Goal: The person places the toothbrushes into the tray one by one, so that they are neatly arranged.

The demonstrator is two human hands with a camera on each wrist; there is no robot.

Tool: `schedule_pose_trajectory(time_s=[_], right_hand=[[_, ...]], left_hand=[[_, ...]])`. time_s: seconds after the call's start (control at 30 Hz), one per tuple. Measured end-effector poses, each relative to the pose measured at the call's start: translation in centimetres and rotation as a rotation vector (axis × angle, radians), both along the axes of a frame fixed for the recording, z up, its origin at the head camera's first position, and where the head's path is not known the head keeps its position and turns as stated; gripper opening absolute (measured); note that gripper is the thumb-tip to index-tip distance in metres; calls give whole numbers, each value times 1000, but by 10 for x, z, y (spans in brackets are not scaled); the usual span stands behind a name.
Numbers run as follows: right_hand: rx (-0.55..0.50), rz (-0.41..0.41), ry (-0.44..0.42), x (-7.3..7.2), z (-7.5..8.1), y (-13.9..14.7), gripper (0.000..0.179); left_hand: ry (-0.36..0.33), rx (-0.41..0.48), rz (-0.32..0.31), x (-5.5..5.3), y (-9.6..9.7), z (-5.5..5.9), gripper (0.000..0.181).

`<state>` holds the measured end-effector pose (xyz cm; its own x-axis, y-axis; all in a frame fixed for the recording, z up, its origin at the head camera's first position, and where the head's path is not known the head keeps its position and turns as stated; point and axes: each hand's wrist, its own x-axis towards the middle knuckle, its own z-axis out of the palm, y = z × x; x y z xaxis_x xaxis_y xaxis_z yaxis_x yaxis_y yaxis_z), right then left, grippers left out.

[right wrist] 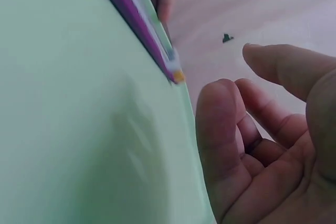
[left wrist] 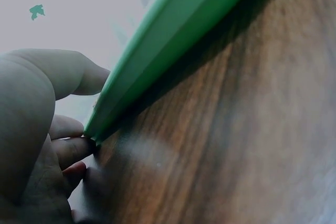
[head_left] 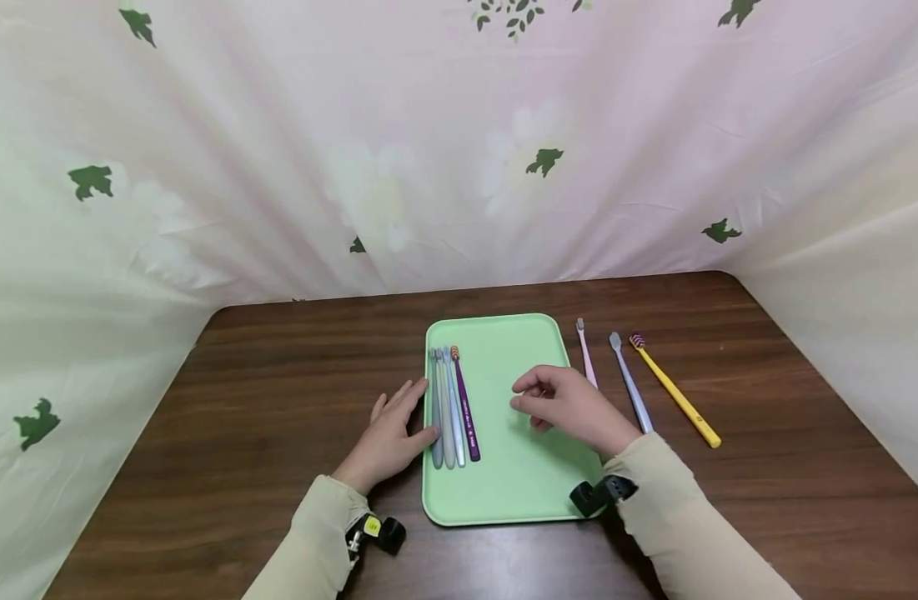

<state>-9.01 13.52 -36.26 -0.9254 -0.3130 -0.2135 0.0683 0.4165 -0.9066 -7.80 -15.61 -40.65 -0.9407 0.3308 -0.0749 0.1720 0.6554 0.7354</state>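
Note:
My left hand (head_left: 389,433) rests at the left edge of a light green tray (head_left: 519,492), its fingers extended along the rim and its thumb reaching over it. In the left wrist view the thumb (left wrist: 79,74) lies above the tray's side. Beside the thumb tip, several toothbrushes lie in a row, including a grey one (head_left: 447,425), a light blue one (head_left: 454,417) and a purple one (head_left: 466,408). Over the tray's right half hovers my right hand (head_left: 571,408), fingers loosely bent with a gap to the thumb, holding nothing.
Right of the tray, three toothbrushes lie on the dark wooden table (head_left: 293,358): pink (head_left: 586,358), partly hidden by my right hand, blue (head_left: 631,383) and yellow (head_left: 679,400). A pale curtain (head_left: 428,167) with leaf prints hangs around the table's back and sides.

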Motion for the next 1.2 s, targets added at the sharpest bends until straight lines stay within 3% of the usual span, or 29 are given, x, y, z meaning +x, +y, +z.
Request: schedule_pose_trajectory(time_s=[0.53, 1.03, 1.2], right_hand=[[95, -75, 82, 32, 9, 80, 27], [260, -187, 173, 31, 15, 124, 29], [390, -246, 204, 29, 21, 140, 31]], left_hand=[[-1, -1, -6, 4, 3, -8, 73], [15, 16, 2, 2, -3, 0, 73], [5, 17, -1, 1, -2, -1, 74]])
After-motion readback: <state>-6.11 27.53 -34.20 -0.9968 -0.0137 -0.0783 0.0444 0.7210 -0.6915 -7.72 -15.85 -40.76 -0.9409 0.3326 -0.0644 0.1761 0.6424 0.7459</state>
